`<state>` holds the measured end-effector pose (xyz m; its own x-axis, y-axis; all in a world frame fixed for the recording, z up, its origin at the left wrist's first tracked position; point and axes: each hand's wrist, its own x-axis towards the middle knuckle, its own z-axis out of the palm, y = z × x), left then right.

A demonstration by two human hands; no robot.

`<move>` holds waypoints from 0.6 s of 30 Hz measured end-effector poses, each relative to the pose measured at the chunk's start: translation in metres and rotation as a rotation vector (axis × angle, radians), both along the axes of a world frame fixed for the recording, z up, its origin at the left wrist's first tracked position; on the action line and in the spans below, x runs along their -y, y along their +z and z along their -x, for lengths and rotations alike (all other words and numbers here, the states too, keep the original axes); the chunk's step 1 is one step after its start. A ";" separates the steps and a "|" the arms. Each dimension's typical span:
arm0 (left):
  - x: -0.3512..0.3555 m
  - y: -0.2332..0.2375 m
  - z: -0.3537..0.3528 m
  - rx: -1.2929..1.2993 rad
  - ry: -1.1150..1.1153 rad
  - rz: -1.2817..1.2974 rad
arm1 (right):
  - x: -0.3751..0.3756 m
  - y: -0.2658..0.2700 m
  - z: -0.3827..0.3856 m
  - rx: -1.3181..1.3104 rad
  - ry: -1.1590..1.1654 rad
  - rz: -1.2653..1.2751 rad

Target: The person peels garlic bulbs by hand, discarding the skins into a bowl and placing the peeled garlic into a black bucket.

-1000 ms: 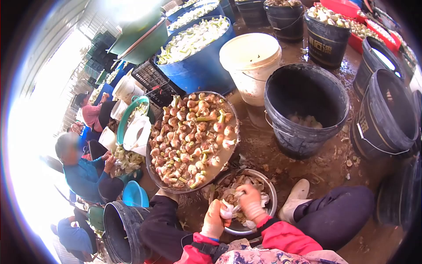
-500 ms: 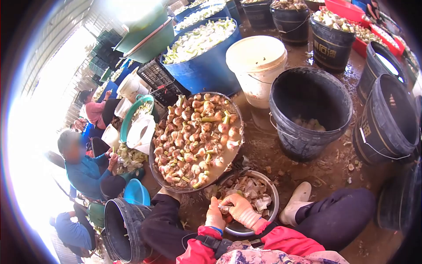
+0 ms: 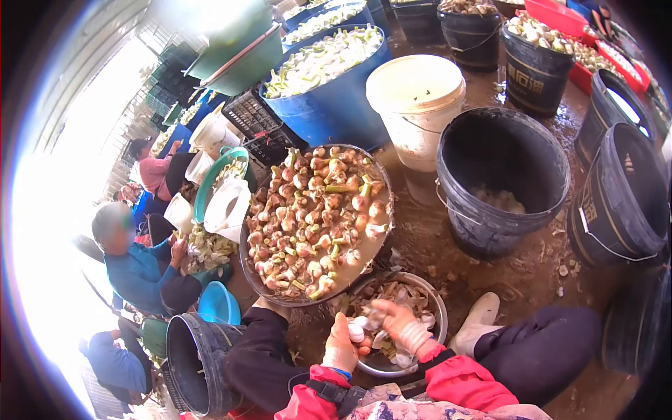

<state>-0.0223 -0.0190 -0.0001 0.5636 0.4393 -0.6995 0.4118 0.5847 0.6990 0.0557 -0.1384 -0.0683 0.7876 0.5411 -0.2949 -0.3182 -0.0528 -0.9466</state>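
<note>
White garlic bulb [image 3: 355,333], its long axis unclear, sat in our curled left hand [image 3: 340,346] over the metal basin [image 3: 442,322], just left of our right hand [image 3: 399,325], whose blurred grip we couldn't tell.

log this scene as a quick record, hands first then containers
left hand: holds pale garlic
right hand: beside it, blurred; grip unclear
bowl: below the hands, holds peels
basin: unpeeled bulbs in murky water
nearest black bucket: pale lumps at bottom
white bucket: upright, beyond the basin
</note>
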 end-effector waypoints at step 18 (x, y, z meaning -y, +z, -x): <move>-0.027 0.005 0.014 0.300 -0.163 -0.456 | -0.005 0.036 0.009 0.076 -0.009 -0.157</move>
